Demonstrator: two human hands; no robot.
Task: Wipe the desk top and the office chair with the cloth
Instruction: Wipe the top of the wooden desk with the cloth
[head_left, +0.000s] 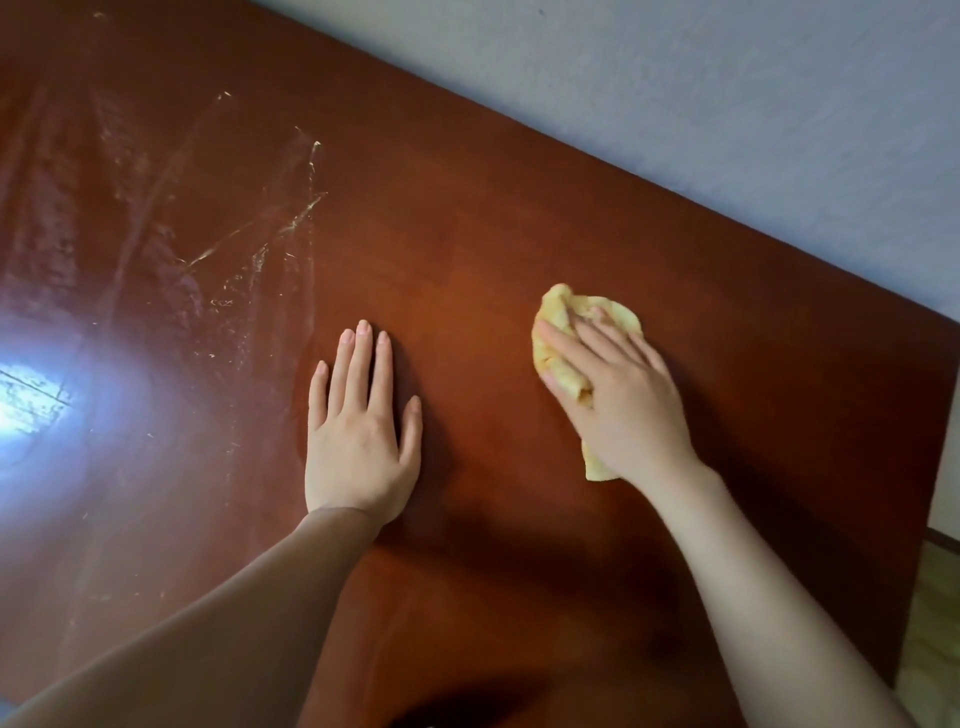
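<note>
right hand (621, 395) presses crumpled yellow cloth (558, 332) on glossy wooden desk (467, 249).

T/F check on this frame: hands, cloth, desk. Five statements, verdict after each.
1. The right hand presses a yellow cloth onto the desk top. True.
2. The left hand holds a second cloth. False: it lies flat on the bare wood with straight fingers and holds nothing.
3. A crinkled clear plastic sheet lies on the left part of the desk top. True.
4. The two hands touch each other. False: they are apart, with bare wood between them.
5. The cloth lies on the plastic sheet. False: it is on bare wood, to the right of the sheet.
</note>
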